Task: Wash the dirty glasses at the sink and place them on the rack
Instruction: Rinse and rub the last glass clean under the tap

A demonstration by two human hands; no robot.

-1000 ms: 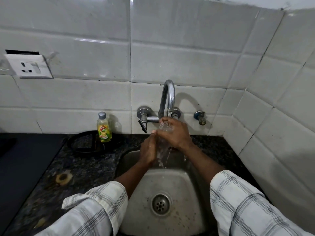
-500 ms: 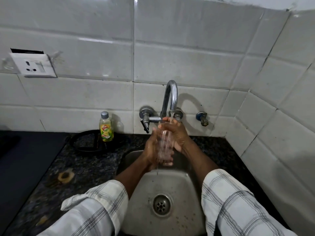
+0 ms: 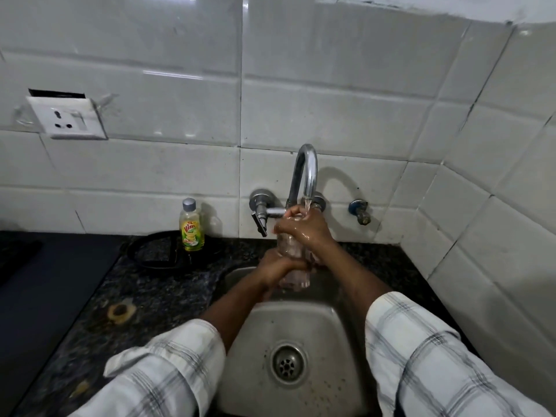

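Head view, one sink corner, all places given from the tap [image 3: 306, 170]. Item: curved chrome tap on the tiled wall [image 3: 316, 115], a thin stream of water [image 3: 307, 203] running from its spout. Item: one clear glass [image 3: 292, 257], held upright directly beneath the spout and above the back edge of the steel sink [image 3: 319, 323]. Item: the person's left hand [image 3: 275, 269], below the tap, fingers wrapped round the lower part of the glass. Item: the right hand [image 3: 305, 228], wet, immediately under the spout, fingers curled over the top of the glass; the stream lands where this hand meets the rim. Item: round drain [image 3: 288, 363], straight below the tap in the sink floor. Item: yellow dish-soap bottle [image 3: 191, 225] with a grey cap, left of the tap against the wall, standing on the dark speckled counter [image 3: 156, 293]. Item: black ring-shaped object [image 3: 150, 251] lying flat by the bottle; what it is cannot be told. Item: white wall socket [image 3: 66, 118], far left of and above the tap. Item: small separate valve [image 3: 359, 210], just right of the tap. Item: two checked sleeves [image 3: 436, 365], nearest the viewer, either side of the drain.
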